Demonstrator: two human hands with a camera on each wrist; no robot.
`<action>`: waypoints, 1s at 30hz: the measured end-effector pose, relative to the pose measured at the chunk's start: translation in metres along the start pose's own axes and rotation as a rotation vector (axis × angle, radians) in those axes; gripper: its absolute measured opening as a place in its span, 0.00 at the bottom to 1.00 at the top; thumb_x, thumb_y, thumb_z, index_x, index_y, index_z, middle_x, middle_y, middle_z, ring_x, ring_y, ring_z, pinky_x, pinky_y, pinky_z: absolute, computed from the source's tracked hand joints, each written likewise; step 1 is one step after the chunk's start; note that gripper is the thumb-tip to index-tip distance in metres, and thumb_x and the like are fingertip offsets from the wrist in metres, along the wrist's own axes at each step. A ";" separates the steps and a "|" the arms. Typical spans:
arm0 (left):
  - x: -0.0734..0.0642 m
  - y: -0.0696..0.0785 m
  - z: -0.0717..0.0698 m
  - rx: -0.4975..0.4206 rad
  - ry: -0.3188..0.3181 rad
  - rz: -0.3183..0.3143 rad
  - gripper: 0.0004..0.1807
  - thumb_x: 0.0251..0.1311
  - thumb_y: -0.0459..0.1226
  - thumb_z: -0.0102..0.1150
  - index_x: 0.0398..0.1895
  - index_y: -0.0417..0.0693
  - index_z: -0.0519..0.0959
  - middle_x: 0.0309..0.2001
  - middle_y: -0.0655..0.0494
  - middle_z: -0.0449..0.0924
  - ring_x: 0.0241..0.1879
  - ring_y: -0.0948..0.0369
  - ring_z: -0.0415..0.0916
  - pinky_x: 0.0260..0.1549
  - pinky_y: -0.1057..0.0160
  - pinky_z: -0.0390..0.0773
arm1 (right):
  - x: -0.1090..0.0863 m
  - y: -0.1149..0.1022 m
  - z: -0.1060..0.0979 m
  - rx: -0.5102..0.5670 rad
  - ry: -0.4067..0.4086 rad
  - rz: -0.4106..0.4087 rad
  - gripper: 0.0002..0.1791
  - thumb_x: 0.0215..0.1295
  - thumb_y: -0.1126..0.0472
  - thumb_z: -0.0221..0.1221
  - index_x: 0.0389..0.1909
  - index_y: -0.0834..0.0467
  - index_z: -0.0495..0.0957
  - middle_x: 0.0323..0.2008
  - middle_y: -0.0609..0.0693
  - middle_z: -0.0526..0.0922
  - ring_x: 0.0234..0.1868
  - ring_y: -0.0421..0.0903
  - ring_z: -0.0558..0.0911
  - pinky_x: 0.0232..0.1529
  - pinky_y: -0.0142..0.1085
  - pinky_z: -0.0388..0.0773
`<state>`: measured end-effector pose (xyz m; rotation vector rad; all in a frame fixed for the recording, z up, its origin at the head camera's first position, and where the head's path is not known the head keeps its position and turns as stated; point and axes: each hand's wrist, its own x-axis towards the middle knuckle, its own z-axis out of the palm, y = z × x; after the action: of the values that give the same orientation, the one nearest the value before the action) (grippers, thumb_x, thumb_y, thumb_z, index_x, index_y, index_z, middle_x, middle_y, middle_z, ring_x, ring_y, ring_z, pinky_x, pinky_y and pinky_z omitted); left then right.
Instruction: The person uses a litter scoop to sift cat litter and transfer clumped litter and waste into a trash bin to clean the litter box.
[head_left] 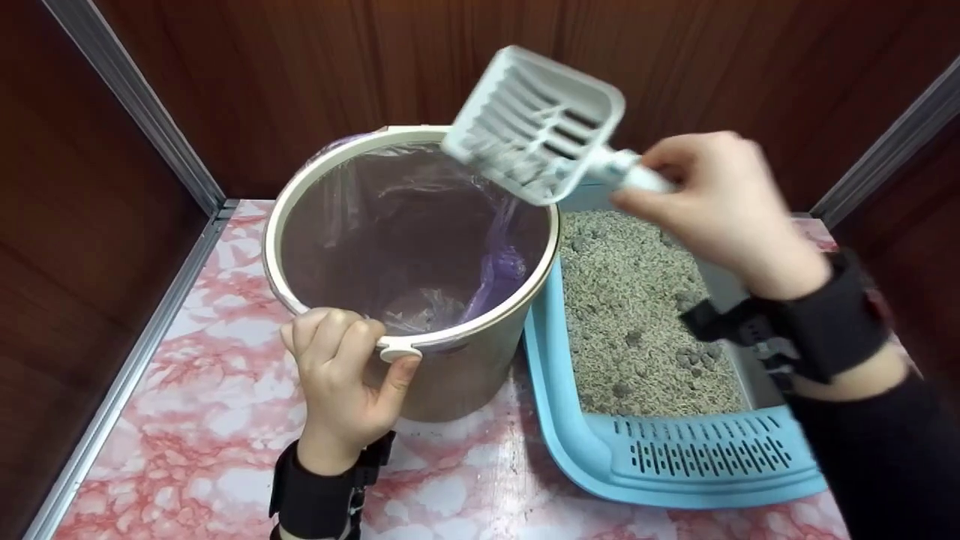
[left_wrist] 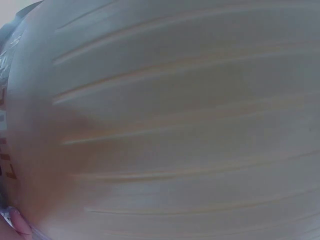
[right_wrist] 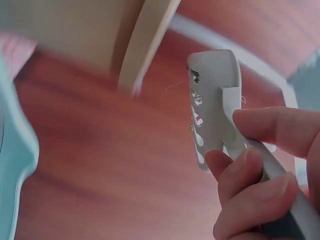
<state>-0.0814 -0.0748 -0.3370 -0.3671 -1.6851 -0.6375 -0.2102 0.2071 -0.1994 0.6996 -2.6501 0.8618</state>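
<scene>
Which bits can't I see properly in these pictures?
- Head view: part of the blue tray; the right arm covers it.
- Head view: the exact shapes of the grey pieces on the scoop; they're blurred.
- Left wrist view: most of the left hand; the lower-left corner cuts it off.
- Right wrist view: part of the right hand; the right edge cuts it off.

The pale, slotted scoop point(head_left: 549, 135) is tilted above the far right part of the bin's rim, its handle pointing right and near. Grey clumps point(head_left: 517, 166) lie in its head, toward the near edge. The round, cream-rimmed bin point(head_left: 274, 247) stands upright, lined with a see-through purple bag point(head_left: 420, 210), bunched inside at the right.
</scene>
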 end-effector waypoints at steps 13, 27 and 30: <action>-0.002 0.002 0.002 -0.007 -0.014 0.002 0.29 0.66 0.60 0.49 0.21 0.45 0.68 0.23 0.52 0.64 0.29 0.50 0.59 0.36 0.49 0.52 | 0.001 -0.073 0.072 -0.524 -0.111 -0.606 0.07 0.48 0.70 0.61 0.20 0.57 0.74 0.17 0.50 0.75 0.16 0.48 0.73 0.15 0.46 0.69; -0.002 0.000 0.002 -0.020 -0.014 -0.002 0.29 0.66 0.60 0.49 0.21 0.45 0.69 0.23 0.52 0.63 0.30 0.49 0.59 0.36 0.50 0.51 | 0.002 -0.062 0.063 -0.508 0.118 -0.668 0.06 0.54 0.71 0.61 0.23 0.58 0.76 0.19 0.51 0.76 0.15 0.48 0.71 0.12 0.42 0.65; -0.002 -0.001 0.001 -0.022 -0.016 -0.003 0.29 0.66 0.60 0.49 0.21 0.45 0.69 0.23 0.52 0.63 0.29 0.49 0.59 0.36 0.50 0.51 | 0.002 -0.041 0.050 -0.381 0.221 -0.570 0.02 0.59 0.64 0.61 0.33 0.59 0.79 0.22 0.52 0.79 0.15 0.48 0.72 0.12 0.41 0.63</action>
<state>-0.0822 -0.0744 -0.3396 -0.3866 -1.6946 -0.6572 -0.1961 0.1471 -0.2184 1.0963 -2.1461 0.2502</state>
